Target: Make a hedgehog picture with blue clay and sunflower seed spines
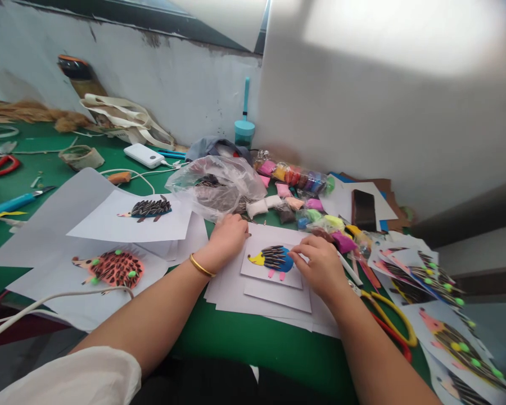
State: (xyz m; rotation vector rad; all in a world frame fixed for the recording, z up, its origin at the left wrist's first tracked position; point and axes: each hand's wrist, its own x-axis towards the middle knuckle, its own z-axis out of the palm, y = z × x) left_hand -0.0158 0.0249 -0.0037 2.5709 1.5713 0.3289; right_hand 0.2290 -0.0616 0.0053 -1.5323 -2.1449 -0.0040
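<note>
A hedgehog picture (274, 260) lies on a stack of white paper in front of me. Its snout is yellow, its body blue, its feet pink, and striped sunflower seeds cover part of its back. My right hand (320, 261) is closed in a pinch at the blue rear edge; whatever is between the fingertips is too small to make out. My left hand (231, 236), with a gold bangle on the wrist, is curled at the upper left corner of the paper. It is close to a clear plastic bag (223, 183) of sunflower seeds, and its fingertips are mostly hidden.
Colourful clay packets (314, 216) lie behind the sheet, near a phone (363, 210). Yellow-and-red scissors (390, 318) rest right of my forearm. Finished hedgehog pictures (459, 343) pile up at right; others (109, 267) lie left. A white cable (54, 295) crosses the left papers.
</note>
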